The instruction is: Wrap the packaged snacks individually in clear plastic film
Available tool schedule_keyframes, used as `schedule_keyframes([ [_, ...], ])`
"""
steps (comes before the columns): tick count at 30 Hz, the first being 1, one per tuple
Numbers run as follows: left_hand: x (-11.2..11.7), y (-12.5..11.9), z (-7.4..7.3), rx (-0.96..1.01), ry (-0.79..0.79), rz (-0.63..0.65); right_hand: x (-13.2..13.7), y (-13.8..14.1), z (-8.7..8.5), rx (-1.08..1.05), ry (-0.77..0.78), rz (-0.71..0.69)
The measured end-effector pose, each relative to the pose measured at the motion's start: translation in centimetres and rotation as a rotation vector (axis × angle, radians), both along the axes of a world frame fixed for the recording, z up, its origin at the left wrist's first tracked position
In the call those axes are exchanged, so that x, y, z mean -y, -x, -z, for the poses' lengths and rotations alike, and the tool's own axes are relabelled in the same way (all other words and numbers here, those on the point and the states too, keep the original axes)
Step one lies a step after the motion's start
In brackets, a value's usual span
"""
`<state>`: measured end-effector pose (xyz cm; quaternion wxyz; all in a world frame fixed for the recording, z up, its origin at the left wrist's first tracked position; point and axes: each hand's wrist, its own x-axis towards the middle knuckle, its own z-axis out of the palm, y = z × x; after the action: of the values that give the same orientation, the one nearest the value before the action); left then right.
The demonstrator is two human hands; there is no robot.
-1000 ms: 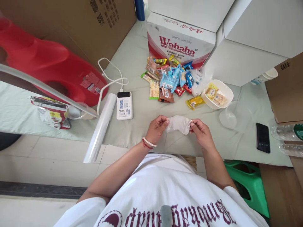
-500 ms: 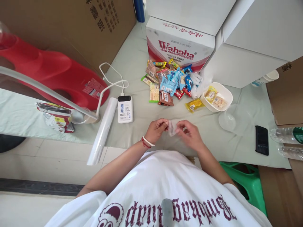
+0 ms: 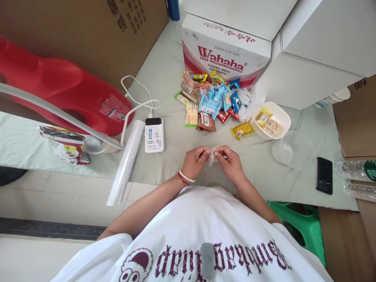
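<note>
Pinched between both hands is a small, crumpled piece of clear plastic (image 3: 212, 156), held just above the near part of the cloth. My left hand (image 3: 196, 161), with beads at the wrist, grips its left side. My right hand (image 3: 230, 162) has thumb and forefinger closed on its right side. Whether the plastic is a bag or a wrapper I cannot make out. Beyond the hands lies a pile of packaged snacks (image 3: 210, 105). A yellow snack packet (image 3: 242, 131) rests beside a white bowl (image 3: 286, 123) that holds two wrapped snacks.
Left of my hands are a white power bank (image 3: 154, 139) with its cable and a clear plastic roll (image 3: 126, 164). A red jug (image 3: 67, 90) stands farther left. To the right are a clear plastic lid (image 3: 282, 150), a black phone (image 3: 324, 175) and bottles (image 3: 354, 169). A Wahaha carton (image 3: 223, 55) stands behind.
My right hand has moved slightly left and closed on the plastic, where its fingers were looser and blurred before. The plastic is now more bunched up. My left hand keeps its pinch.
</note>
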<state>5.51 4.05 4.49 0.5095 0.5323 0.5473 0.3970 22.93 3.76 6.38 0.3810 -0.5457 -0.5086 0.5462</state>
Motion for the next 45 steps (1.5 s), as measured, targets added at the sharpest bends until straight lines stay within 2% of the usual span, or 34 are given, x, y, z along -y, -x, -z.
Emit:
schedule_keyframes([
  [3,-0.3,0.8,0.2,0.048,0.054,-0.057,-0.1,-1.1,0.4,-0.117,0.039,0.147],
  [8,-0.5,2.5,1.2,0.162,0.164,-0.198,1.8,-5.4,0.9,-0.294,0.148,0.466],
  [15,-0.5,2.9,1.8,0.364,0.247,-0.389,7.3,-8.4,1.4,-0.347,0.212,0.624],
  [18,0.0,3.9,1.3,0.414,0.254,-0.340,8.5,-9.8,1.9,-0.321,0.211,0.668],
  [21,0.8,4.8,0.7,0.426,0.242,-0.230,8.1,-11.3,2.0,-0.258,0.184,0.645],
  [23,1.2,5.1,0.2,0.357,0.171,-0.156,7.0,-12.1,1.7,-0.204,0.107,0.644],
  [25,1.0,5.5,-0.4,0.222,0.015,-0.062,5.4,-12.6,1.0,-0.142,-0.032,0.660],
  [28,-0.3,6.7,-1.0,-0.086,-0.269,0.099,3.2,-13.1,-0.4,-0.086,-0.185,0.632],
  [29,-0.7,7.2,-1.1,-0.208,-0.347,0.097,2.7,-13.1,-0.8,-0.073,-0.202,0.602],
  [31,-1.3,8.0,-1.2,-0.423,-0.452,-0.055,2.3,-12.7,-1.3,-0.021,-0.206,0.522],
  [33,-1.0,7.8,-1.4,-0.508,-0.460,-0.266,2.5,-11.9,-1.2,0.050,-0.200,0.427],
  [34,-0.6,7.3,-1.5,-0.481,-0.414,-0.318,2.9,-11.3,-0.9,0.080,-0.196,0.381],
  [35,-0.1,6.5,-1.6,-0.409,-0.322,-0.305,3.3,-10.7,-0.6,0.098,-0.193,0.340],
  [36,0.5,5.3,-1.7,-0.299,-0.187,-0.231,3.9,-10.0,-0.3,0.109,-0.195,0.310],
  [39,1.6,0.9,-1.5,0.148,0.463,0.205,5.6,-8.3,0.3,0.134,-0.214,0.279],
  [40,1.6,-0.6,-1.2,0.230,0.628,0.275,6.1,-7.9,0.4,0.141,-0.221,0.270],
  [41,1.6,-1.9,-0.9,0.264,0.717,0.288,6.6,-7.5,0.4,0.143,-0.226,0.259],
  [42,1.4,-3.0,-0.5,0.275,0.739,0.272,7.0,-7.2,0.5,0.139,-0.225,0.255],
  [45,1.0,-4.5,0.7,0.323,0.623,0.149,8.1,-6.8,1.0,0.070,-0.164,0.374],
])
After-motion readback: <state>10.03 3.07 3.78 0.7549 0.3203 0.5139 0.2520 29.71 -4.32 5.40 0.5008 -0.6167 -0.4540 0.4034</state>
